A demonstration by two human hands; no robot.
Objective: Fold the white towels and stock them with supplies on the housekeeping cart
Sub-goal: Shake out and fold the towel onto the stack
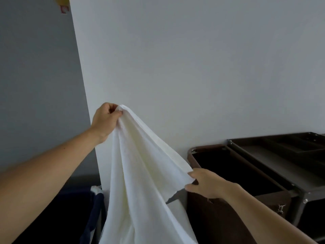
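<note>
In the head view, the left hand (105, 118) is raised in front of the pale wall (193, 59). Its fingers (115, 111) are curled tight and pinch the top corner of a white towel (140, 173). From that pinch the towel hangs down in long loose folds and runs out of the bottom of the picture. Lower, and to the right of the left fingers, the right hand (205, 185) holds the towel's side edge, with the thumb below and the fingertips (192, 175) on top of the cloth, nipping it lightly. The cloth slopes in a slack line between the two grips. Just behind and to the right of the right fingers stands the housekeeping cart (281, 155). Its brown bag (228, 217) is nearest the hand and its dark divided top tray (290, 145) lies further right. Below the left fingers, beside the hanging towel, there is a dark blue cloth on a frame (95, 208). The task looks to be at an early stage: this towel is lifted and spread but not yet folded. The part of the cart in view shows no folded towel or supplies, so folding and stocking seem still to come. No brand or writing can be read. A small red and yellow sticker (64, 8) far above the left fingers is too blurred to make out.
</note>
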